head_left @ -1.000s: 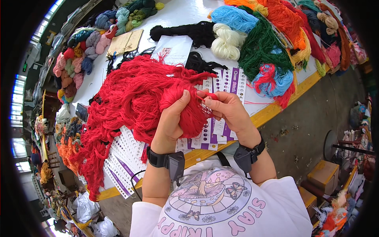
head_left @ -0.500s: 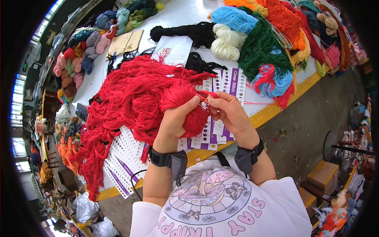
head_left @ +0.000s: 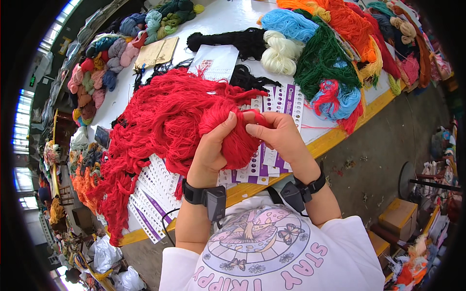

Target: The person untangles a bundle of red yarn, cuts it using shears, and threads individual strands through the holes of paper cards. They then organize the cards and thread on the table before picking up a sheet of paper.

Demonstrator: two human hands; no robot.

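A thick bundle of red yarn (head_left: 238, 140) is held up over the table's near edge. My left hand (head_left: 212, 145) is closed around its left side, thumb on top and the other fingers hidden behind the strands. At the bundle's upper right, my right hand (head_left: 275, 133) pinches a few red strands between thumb and fingers. Left of and beneath my hands spreads a large loose heap of red yarn (head_left: 162, 111), trailing down over the table's left front corner. White and purple cards with punched holes (head_left: 155, 186) lie partly under the heap.
Black yarn (head_left: 233, 40), a white skein (head_left: 280, 53), dark green yarn (head_left: 320, 56) and orange yarn (head_left: 347, 24) lie on the far side. Coloured skeins (head_left: 114, 56) are piled at far left. Cardboard boxes (head_left: 398, 217) stand on the floor to the right.
My right hand has shifted slightly, its thumb now lower against the strands and its wrist turned. The left hand keeps its grip on the bundle.
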